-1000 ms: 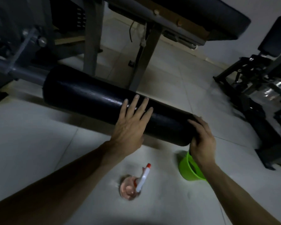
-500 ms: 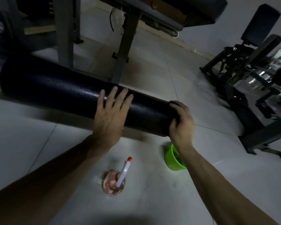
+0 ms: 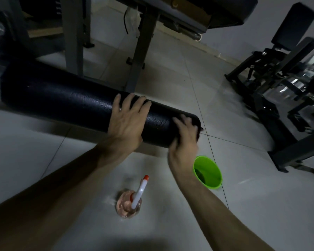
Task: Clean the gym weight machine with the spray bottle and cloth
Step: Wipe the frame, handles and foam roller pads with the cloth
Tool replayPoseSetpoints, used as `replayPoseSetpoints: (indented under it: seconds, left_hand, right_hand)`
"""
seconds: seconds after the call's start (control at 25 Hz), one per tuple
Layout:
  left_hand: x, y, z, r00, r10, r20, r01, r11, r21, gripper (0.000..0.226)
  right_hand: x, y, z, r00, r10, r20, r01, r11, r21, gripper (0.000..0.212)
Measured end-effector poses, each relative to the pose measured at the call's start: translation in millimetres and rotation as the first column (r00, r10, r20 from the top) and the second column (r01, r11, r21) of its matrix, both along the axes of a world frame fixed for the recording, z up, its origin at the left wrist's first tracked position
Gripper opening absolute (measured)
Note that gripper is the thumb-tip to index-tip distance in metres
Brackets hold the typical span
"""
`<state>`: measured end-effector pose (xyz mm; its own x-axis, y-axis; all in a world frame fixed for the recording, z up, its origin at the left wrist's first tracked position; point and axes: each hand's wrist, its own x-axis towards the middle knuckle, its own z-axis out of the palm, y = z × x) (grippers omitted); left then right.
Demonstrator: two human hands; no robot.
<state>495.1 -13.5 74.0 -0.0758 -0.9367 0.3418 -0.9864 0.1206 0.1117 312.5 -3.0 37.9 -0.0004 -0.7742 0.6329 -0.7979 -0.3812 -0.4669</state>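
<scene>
Left hand (image 3: 127,122): flat, fingers straight, on black padded cylindrical roller (image 3: 62,104).
Right hand (image 3: 184,140): at roller's end; blurred, grip unclear.
Tiled floor (image 3: 170,78): clear spray bottle (image 3: 127,205), upright.

dim, bluish light | right hand (image 3: 184,140) motion-blurred | sheen on roller pad (image 3: 71,104) | wide-angle bending at edges

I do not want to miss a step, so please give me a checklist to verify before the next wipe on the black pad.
1. Left hand steadies the roller pad: ok, flat on top.
2. Cloth under right hand at the pad's end: cannot tell, blurred.
3. Spray bottle upright on the floor: ok.
4. Green cup clear of the right hand: not ok, close beside the wrist.
5. Pad already wet: cannot tell, only some shine.
</scene>
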Motion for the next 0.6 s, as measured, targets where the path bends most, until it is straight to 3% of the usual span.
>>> replayPoseSetpoints:
  seconds: [0.16, 0.24, 0.32, 0.44, 0.6]
  left_hand:
    - [7, 1, -4, 0.999, 0.013, -0.042, -0.015, 0.999, -0.041, 0.123]
    - [15, 4, -6, 0.999, 0.04, -0.035, -0.043, 0.997, -0.067, 0.138]
    - [26, 9, -9, 0.995, 0.088, -0.047, -0.092, 0.991, -0.097, 0.146]
    - [48, 16, -13, 0.989, 0.128, -0.078, -0.137, 0.982, -0.129, 0.148]
    - [90, 28, -20, 0.977, 0.18, -0.116, -0.196, 0.97, -0.142, 0.139]
  right_hand:
    - [42, -10, 13, 0.921, 0.27, -0.282, -0.283, 0.959, -0.007, 0.051]
    - [-4, -12, 16, 0.87, 0.267, -0.413, -0.299, 0.954, -0.012, 0.065]
    - [-50, -9, 18, 0.923, 0.168, -0.347, -0.185, 0.983, -0.017, 0.078]
    - [-40, -1, 16, 0.987, 0.013, -0.158, -0.015, 1.0, -0.01, 0.072]
    - [59, -12, 22, 0.958, 0.177, -0.226, -0.19, 0.981, -0.039, 0.064]
